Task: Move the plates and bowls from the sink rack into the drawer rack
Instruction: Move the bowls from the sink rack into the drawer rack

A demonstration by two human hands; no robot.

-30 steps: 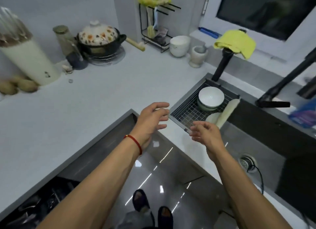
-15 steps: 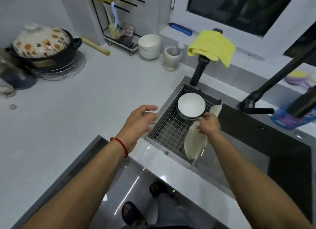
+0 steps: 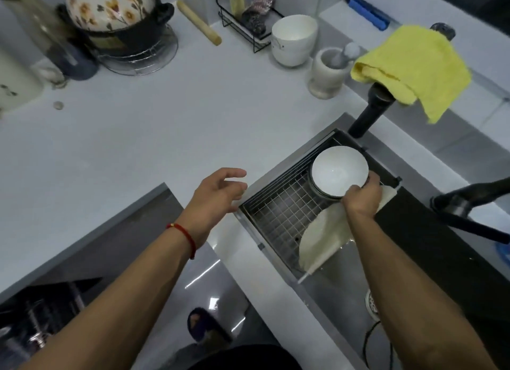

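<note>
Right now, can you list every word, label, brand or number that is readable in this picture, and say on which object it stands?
None can be read.
White cup: a small dark mark, too small to read.
White container at the left edge: dark marks, blurred.
Packets in the wire caddy: print too blurred to read.

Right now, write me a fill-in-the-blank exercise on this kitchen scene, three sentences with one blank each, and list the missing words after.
1. The right hand closes its grip on the rim of the round white ____ sitting in the metal wire sink rack.
2. The cloth draped over the black faucet is ____ in colour.
3. The left hand, with a red string bracelet on its wrist, holds ____.

Missing words: bowl; yellow; nothing
</note>
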